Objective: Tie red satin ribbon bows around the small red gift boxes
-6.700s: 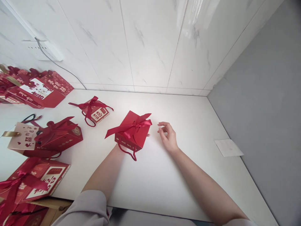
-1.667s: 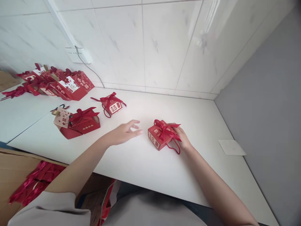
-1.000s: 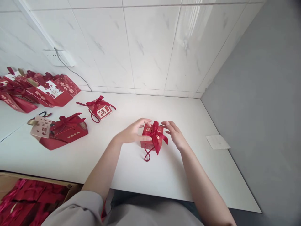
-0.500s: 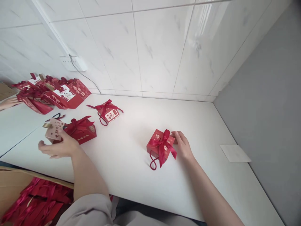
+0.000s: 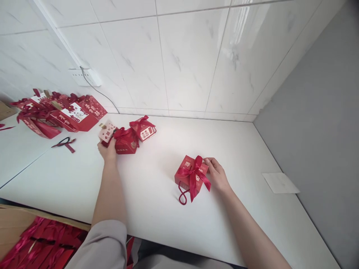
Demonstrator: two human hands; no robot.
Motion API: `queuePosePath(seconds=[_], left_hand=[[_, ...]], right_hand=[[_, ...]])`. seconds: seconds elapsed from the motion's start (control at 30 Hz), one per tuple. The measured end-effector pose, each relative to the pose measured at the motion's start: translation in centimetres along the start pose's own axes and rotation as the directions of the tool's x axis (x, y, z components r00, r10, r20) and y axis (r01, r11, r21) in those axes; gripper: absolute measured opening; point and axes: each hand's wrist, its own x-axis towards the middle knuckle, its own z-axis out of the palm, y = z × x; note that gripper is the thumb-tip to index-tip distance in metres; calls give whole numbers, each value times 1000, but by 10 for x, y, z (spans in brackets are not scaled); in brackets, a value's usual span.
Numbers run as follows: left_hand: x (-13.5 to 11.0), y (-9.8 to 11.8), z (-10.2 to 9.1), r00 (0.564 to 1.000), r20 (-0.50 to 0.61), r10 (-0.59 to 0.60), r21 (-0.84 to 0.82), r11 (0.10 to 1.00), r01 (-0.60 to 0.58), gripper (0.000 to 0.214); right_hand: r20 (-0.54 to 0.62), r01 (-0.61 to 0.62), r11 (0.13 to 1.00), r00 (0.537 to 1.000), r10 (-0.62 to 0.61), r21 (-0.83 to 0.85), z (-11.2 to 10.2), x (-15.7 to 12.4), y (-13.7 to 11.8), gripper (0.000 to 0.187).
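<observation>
On the white table, my left hand (image 5: 108, 152) is closed round the end of a small red box with a pink printed card (image 5: 107, 132) on top. Pressed against it is a red gift box with a ribbon bow (image 5: 125, 144), which touches another red gift box with a white label (image 5: 146, 130). To the right sits a red gift box with a satin bow (image 5: 192, 173) and a dark red cord loop at its front. The fingers of my right hand (image 5: 218, 173) are curled at its right corner, fingertips partly hidden.
Several red gift boxes (image 5: 75, 112) are grouped at the back left. Nearer lie a black loop and ribbon pieces (image 5: 66, 142). A cardboard carton (image 5: 17, 215) of red boxes stands below the table's front edge. A white sheet (image 5: 280, 183) lies at the right by the grey panel.
My left hand has pushed the card-topped box and bowed box right and back, against the labelled box, which has shifted right. The right hand stays at its box. Another person's hand has left the far left.
</observation>
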Motion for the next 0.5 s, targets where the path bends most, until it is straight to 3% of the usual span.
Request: queuePosePath(seconds=[0.13, 0.3, 0.4, 0.5], left_hand=[[-20, -2, 40, 985, 164, -49, -111, 991, 68, 42], [-69, 10, 83, 914, 400, 68, -202, 979, 15, 49], [-100, 19, 91, 845, 520, 126, -210, 978, -16, 44], [-129, 31, 84, 836, 524, 161, -207, 977, -58, 43]], right_hand=[[0, 7, 1000, 1000, -7, -13, 1, 0, 0, 40], [4, 15, 1000, 1000, -15, -10, 1, 0, -1, 39], [3, 20, 1000, 1000, -20, 3, 0, 0, -1, 39], [1, 31, 999, 1000, -31, 20, 0, 1, -1, 40]])
